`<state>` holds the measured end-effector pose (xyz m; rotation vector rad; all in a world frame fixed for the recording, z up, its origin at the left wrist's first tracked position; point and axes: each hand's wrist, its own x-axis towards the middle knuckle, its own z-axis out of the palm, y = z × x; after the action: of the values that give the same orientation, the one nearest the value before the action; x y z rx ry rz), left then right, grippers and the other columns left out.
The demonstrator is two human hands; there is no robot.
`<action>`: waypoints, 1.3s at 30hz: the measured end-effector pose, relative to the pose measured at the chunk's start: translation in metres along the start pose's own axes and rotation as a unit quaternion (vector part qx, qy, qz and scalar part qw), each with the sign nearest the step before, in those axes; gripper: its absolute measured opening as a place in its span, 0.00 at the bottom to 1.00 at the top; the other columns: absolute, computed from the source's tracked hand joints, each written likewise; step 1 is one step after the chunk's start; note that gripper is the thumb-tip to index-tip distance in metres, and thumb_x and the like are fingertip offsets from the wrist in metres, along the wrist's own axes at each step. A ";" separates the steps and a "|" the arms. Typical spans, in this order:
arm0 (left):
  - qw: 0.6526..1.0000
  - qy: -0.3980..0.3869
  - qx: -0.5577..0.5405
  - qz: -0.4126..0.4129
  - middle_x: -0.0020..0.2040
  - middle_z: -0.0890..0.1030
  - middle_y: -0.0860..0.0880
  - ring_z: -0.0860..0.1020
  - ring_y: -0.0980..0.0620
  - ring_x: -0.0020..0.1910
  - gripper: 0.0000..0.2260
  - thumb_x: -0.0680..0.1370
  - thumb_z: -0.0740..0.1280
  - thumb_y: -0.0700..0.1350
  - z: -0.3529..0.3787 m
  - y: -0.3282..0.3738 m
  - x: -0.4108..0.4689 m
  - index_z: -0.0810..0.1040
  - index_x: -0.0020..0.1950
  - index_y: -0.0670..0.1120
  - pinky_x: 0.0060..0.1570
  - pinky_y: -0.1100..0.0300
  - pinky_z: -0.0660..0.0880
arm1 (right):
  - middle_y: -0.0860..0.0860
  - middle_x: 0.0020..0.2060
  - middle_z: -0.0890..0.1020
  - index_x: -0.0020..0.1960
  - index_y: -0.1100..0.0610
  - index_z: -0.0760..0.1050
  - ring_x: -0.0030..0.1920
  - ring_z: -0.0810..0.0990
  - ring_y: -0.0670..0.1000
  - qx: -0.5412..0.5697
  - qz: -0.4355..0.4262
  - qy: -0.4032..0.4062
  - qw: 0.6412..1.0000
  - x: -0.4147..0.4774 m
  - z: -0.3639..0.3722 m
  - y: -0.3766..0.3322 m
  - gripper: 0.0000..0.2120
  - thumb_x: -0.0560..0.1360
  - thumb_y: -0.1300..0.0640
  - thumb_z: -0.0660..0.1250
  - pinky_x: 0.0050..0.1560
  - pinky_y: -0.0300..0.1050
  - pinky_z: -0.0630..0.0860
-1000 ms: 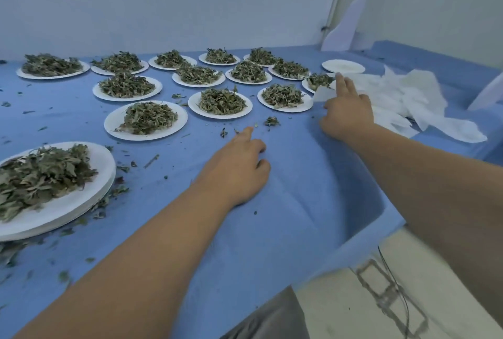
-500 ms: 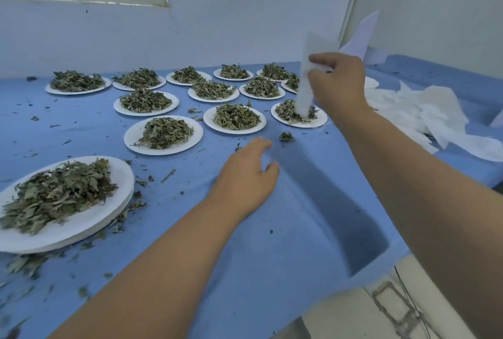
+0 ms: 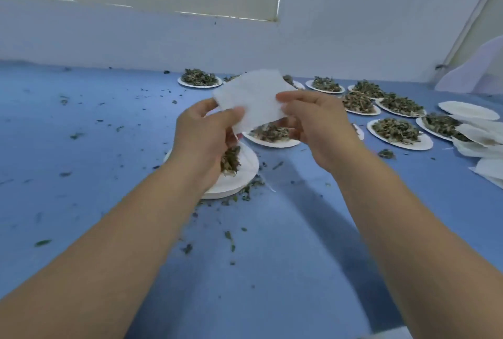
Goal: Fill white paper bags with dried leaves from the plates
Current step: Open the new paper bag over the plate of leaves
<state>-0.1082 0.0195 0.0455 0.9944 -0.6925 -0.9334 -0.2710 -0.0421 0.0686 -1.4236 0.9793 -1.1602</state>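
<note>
A single view is given, taken by a wide-angle camera worn on the head. It is pointed forward and somewhat down, across the blue-covered table (image 3: pixel 81 148) towards the far wall (image 3: pixel 353 39). Both forearms are seen entering from the lower edge. The left hand (image 3: pixel 201 134), the right hand (image 3: pixel 318 126) and the white paper bag (image 3: pixel 253 96) gripped between them are framed close, near the middle. The plates of leaves (image 3: pixel 400 147) are seen farther off, from the centre out to the right edge, and the room corner is shown slanted at the upper right
</note>
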 end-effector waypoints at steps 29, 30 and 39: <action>0.747 0.220 0.538 0.323 0.54 0.77 0.51 0.76 0.53 0.51 0.10 0.78 0.69 0.50 -0.174 0.066 0.032 0.81 0.46 0.44 0.47 0.63 0.68 | 0.45 0.71 0.73 0.76 0.36 0.63 0.63 0.75 0.51 -0.657 -0.147 -0.453 0.584 -0.002 0.226 -0.004 0.32 0.75 0.47 0.71 0.55 0.48 0.72; 0.735 0.218 0.551 0.329 0.53 0.78 0.49 0.76 0.51 0.50 0.11 0.78 0.69 0.50 -0.175 0.065 0.032 0.80 0.45 0.43 0.46 0.62 0.68 | 0.45 0.71 0.72 0.75 0.36 0.64 0.63 0.75 0.51 -0.662 -0.146 -0.459 0.574 0.002 0.229 -0.004 0.33 0.74 0.46 0.72 0.57 0.48 0.72; 0.719 0.167 0.601 0.306 0.37 0.67 0.45 0.63 0.47 0.37 0.12 0.69 0.64 0.35 -0.164 0.066 0.028 0.62 0.34 0.48 0.36 0.53 0.63 | 0.44 0.47 0.81 0.52 0.46 0.83 0.49 0.80 0.49 -0.617 -0.234 -0.410 0.630 0.006 0.228 0.004 0.11 0.71 0.58 0.75 0.51 0.49 0.81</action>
<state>0.0629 0.0732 0.0429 1.8259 -1.2387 0.4500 -0.0465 -0.0017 0.0596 -3.0489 0.6463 0.2229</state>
